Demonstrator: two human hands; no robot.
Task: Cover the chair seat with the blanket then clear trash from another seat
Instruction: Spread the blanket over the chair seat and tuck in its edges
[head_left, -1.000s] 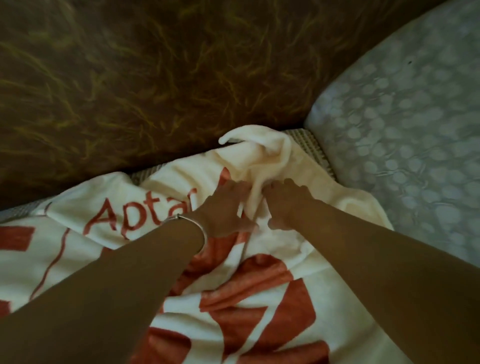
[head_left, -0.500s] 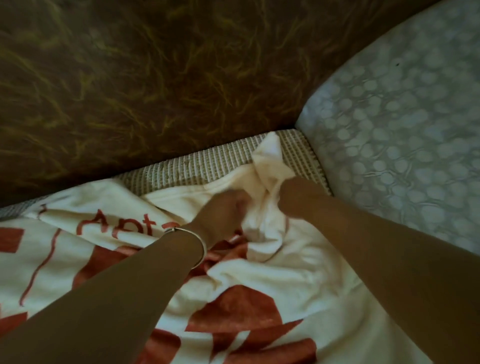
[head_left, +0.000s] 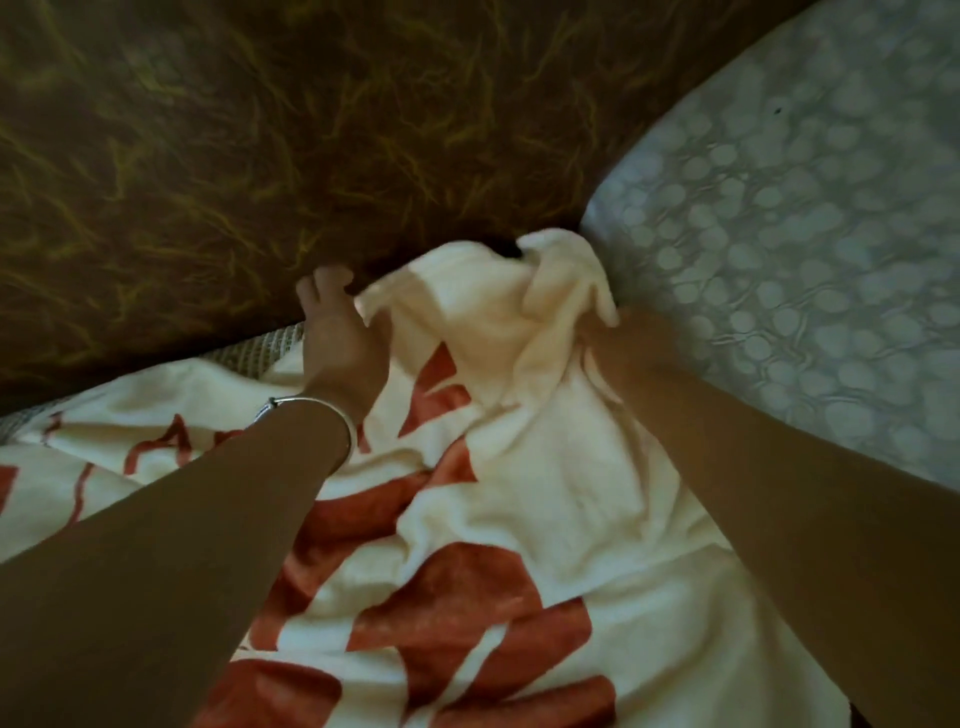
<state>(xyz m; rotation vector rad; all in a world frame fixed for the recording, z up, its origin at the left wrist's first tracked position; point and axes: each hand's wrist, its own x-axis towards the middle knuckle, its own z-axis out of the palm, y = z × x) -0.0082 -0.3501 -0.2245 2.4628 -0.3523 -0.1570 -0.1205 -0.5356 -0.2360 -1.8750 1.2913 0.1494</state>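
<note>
Tucking the cream fleece blanket with rust-red print (head_left: 545, 467) into the back corner of the woven striped chair seat (head_left: 249, 353).

The blanket lies over most of the seat, its corner bunched where the dark brown, yellow-veined backrest (head_left: 260, 156) meets the pale grey embossed cushion (head_left: 779, 234). The left hand (head_left: 340, 338), silver bangle (head_left: 317, 402) at the wrist, has a released grip, fingers loose at the blanket's edge. The right hand (head_left: 618, 338) is buried under the bunched corner, so I cannot tell its grip. A strip of seat shows bare at left; tugging the corner rightwards could, I think, uncover more, and the bunch may spring out. The red lettering (head_left: 171, 441) begins with "A"; the forearm hides the rest.
</note>
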